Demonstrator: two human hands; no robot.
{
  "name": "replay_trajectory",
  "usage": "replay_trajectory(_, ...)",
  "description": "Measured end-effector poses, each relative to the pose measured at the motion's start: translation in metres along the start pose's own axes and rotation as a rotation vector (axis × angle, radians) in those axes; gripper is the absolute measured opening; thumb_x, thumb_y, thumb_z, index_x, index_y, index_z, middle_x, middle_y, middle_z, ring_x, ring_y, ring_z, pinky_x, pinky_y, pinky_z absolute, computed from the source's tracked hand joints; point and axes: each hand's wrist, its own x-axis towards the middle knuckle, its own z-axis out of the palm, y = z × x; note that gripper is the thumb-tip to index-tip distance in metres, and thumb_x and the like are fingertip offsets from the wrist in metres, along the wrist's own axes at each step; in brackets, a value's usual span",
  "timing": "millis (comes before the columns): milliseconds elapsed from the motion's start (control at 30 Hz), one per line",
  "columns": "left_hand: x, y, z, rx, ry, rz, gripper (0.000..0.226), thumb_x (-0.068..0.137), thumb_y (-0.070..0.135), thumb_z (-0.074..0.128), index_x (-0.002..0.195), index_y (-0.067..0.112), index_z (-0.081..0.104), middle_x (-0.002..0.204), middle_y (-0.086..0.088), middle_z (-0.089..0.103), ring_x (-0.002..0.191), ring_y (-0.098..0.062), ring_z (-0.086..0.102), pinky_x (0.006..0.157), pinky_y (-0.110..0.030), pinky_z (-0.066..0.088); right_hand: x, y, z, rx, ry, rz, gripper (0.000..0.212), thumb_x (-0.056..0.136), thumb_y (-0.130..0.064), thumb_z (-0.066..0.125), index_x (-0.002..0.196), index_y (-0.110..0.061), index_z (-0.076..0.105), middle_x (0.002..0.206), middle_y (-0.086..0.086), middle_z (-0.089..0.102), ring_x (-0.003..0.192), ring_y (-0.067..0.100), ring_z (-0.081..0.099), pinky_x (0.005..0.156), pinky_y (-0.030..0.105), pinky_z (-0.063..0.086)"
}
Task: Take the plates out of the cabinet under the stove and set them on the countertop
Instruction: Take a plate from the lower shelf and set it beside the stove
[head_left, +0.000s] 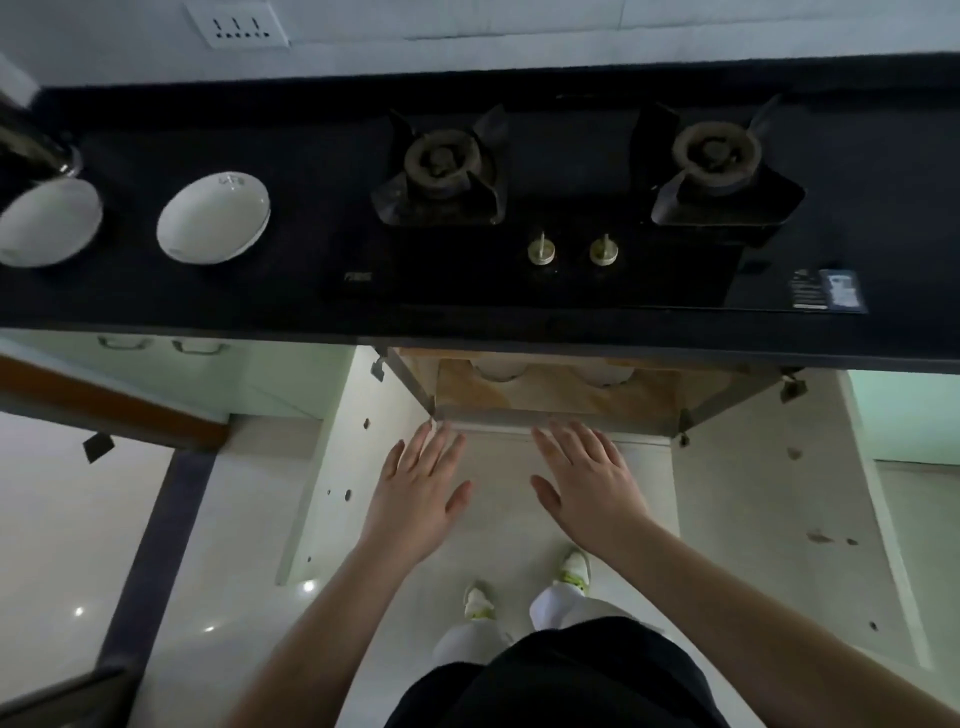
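Hands (506, 483) empty before open cabinet (556, 389); 2 plates (213, 218) on countertop (311, 306).

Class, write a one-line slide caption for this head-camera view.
Both open hands, left hand and right hand, reach toward the open cabinet under the stove; two plates sit on the countertop.

My one head view looks steeply down from standing height: countertop (260, 306) across the upper frame, floor (78, 519) below.

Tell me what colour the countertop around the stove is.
Black, seen clearly in the head view: the dark stone countertop.
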Motion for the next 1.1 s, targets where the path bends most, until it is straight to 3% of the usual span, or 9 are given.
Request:
replay_trajectory(200, -0.002, -0.019, 0.011, -0.012, 0.061, 0.02, 0.063, 0.101, 0.05, 0.028, 0.156, 0.021, 0.022, 0.164, 0.0, 0.018, 0.152, -0.021, 0.004, 0.118, -0.038, -0.002, -0.001, -0.006, 0.011, -0.052, 0.017, 0.014, 0.061, 0.099, -0.048, 0.031, 0.153, -0.021, 0.023, 0.158, 0.006, 0.029, 0.145, 0.026, 0.023, 0.119, 0.041, 0.014)
replay_trajectory(300, 0.004, -0.029, 0.014, 0.021, 0.105, 0.065, 0.065, 0.099, 0.052, 0.021, 0.155, 0.02, 0.024, 0.163, -0.002, 0.021, 0.152, -0.023, 0.008, 0.118, -0.041, 0.001, -0.002, -0.01, 0.019, -0.056, 0.034, 0.045, 0.06, 0.099, -0.045, 0.036, 0.152, -0.019, 0.029, 0.156, 0.006, 0.035, 0.143, 0.027, 0.029, 0.117, 0.041, 0.02)
replay_trajectory(400, 0.009, -0.037, 0.017, 0.035, 0.103, 0.093, 0.066, 0.098, 0.052, 0.016, 0.156, 0.019, 0.021, 0.164, -0.003, 0.019, 0.152, -0.024, 0.006, 0.12, -0.043, 0.005, 0.005, -0.017, 0.028, -0.054, 0.025, 0.061, 0.059, 0.099, -0.044, 0.038, 0.151, -0.019, 0.029, 0.155, 0.006, 0.035, 0.143, 0.027, 0.03, 0.117, 0.041, 0.02)
replay_trajectory(633, 0.028, -0.046, 0.027, 0.042, 0.092, 0.123, 0.061, 0.1, 0.046, 0.035, 0.152, 0.015, 0.033, 0.161, -0.008, 0.027, 0.15, -0.029, 0.018, 0.119, -0.047, 0.018, 0.032, -0.019, 0.039, 0.033, 0.045, 0.12, 0.058, 0.099, -0.047, 0.031, 0.152, -0.023, 0.023, 0.157, 0.001, 0.031, 0.145, 0.022, 0.025, 0.117, 0.039, 0.018)
replay_trajectory(767, 0.066, -0.046, 0.043, 0.041, 0.115, 0.102, 0.06, 0.1, 0.046, 0.027, 0.15, 0.013, 0.038, 0.159, -0.009, 0.032, 0.148, -0.03, 0.023, 0.117, -0.048, 0.022, 0.064, 0.002, 0.059, 0.038, 0.025, 0.084, 0.058, 0.1, -0.047, 0.028, 0.153, -0.024, 0.021, 0.159, 0.0, 0.028, 0.147, 0.021, 0.021, 0.118, 0.037, 0.015)
replay_trajectory(967, 0.129, -0.043, 0.102, 0.0, 0.091, 0.052, 0.061, 0.101, 0.046, 0.031, 0.153, 0.016, 0.03, 0.163, -0.007, 0.023, 0.151, -0.028, 0.013, 0.12, -0.049, 0.02, 0.128, 0.043, 0.11, -0.027, -0.006, 0.03, 0.056, 0.101, -0.046, 0.031, 0.152, -0.026, 0.024, 0.157, -0.002, 0.032, 0.145, 0.02, 0.026, 0.118, 0.037, 0.017)
replay_trajectory(1100, 0.185, -0.039, 0.151, 0.002, 0.05, 0.064, 0.06, 0.102, 0.043, 0.032, 0.156, 0.019, 0.019, 0.165, -0.004, 0.014, 0.152, -0.026, 0.002, 0.122, -0.047, 0.01, 0.176, 0.068, 0.164, -0.024, -0.064, 0.049, 0.058, 0.1, -0.048, 0.031, 0.153, -0.028, 0.019, 0.159, -0.003, 0.027, 0.146, 0.019, 0.021, 0.118, 0.036, 0.015)
